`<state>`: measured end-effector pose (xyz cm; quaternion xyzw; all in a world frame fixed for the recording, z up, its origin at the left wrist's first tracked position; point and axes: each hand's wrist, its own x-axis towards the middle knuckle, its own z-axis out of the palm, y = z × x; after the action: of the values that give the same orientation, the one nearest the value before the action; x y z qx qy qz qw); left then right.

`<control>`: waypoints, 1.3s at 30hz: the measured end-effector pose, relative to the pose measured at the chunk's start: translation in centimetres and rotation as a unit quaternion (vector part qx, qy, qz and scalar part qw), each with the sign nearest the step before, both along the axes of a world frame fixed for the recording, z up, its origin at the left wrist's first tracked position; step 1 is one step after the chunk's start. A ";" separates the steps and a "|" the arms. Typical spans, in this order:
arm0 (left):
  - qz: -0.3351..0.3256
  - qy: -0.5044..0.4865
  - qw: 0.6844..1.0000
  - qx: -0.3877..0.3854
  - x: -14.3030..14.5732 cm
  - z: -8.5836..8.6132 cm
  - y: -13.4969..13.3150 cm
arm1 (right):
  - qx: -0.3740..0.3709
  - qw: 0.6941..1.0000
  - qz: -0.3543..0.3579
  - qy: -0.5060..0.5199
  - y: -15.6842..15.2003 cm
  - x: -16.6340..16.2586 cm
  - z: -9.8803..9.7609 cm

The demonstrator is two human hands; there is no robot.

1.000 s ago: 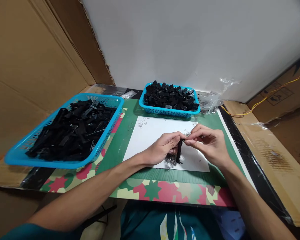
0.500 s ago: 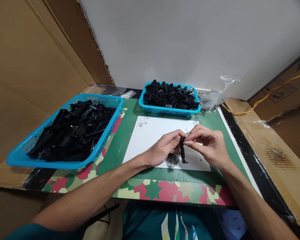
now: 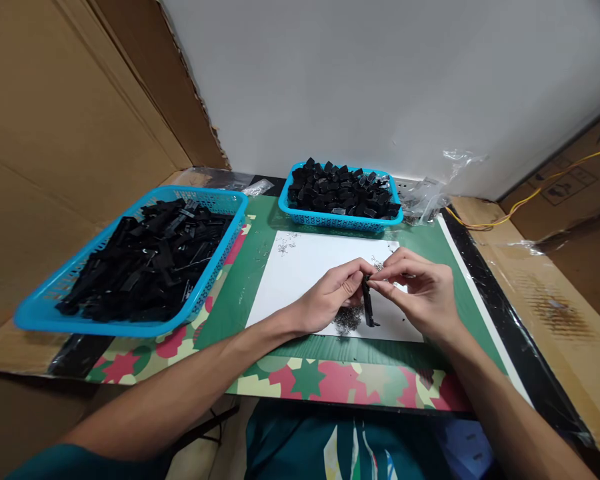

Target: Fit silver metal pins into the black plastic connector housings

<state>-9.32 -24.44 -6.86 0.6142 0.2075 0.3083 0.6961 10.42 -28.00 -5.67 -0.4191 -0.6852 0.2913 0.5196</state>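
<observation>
My left hand (image 3: 330,297) and my right hand (image 3: 423,293) meet over a white sheet (image 3: 305,267) on the table. Between their fingertips they pinch the top of a slim black plastic piece (image 3: 369,308), which hangs nearly upright with its lower end close to the sheet. A small heap of tiny metal springs (image 3: 347,319) lies on the sheet just under my left hand. Whatever sits between the fingertips of my right hand is too small to make out.
A blue basket (image 3: 45,313) of long black parts stands at the left. A smaller blue basket (image 3: 337,219) of chunky black parts stands at the back. Clear plastic bags (image 3: 425,197) lie beside it. Cardboard walls close in left and right. A green mat (image 3: 250,280) covers the table.
The black piece has turned from slanting lower-left to nearly upright between my fingers. Both hands have stayed in place over the sheet.
</observation>
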 end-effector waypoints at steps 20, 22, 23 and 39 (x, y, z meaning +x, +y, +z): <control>0.006 -0.007 1.000 -0.028 0.1 -0.4 0.1 | 0.062 0.995 -0.030 -0.075 -0.3 0.5 0.2; 0.007 -0.003 1.000 -0.017 0.0 -0.4 0.2 | 0.056 0.996 -0.026 -0.067 -0.3 0.4 0.3; 0.009 0.002 1.000 -0.012 0.0 -0.4 0.2 | 0.048 0.997 -0.026 -0.063 -0.3 0.3 0.4; 0.030 0.101 0.989 0.104 -0.3 0.1 -0.1 | -0.087 0.994 0.035 -0.053 0.2 1.4 1.2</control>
<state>-9.64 -24.52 -6.75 0.7046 0.2619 0.2854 0.5946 11.83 -27.85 -4.43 -0.4535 -0.6979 0.3453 0.4337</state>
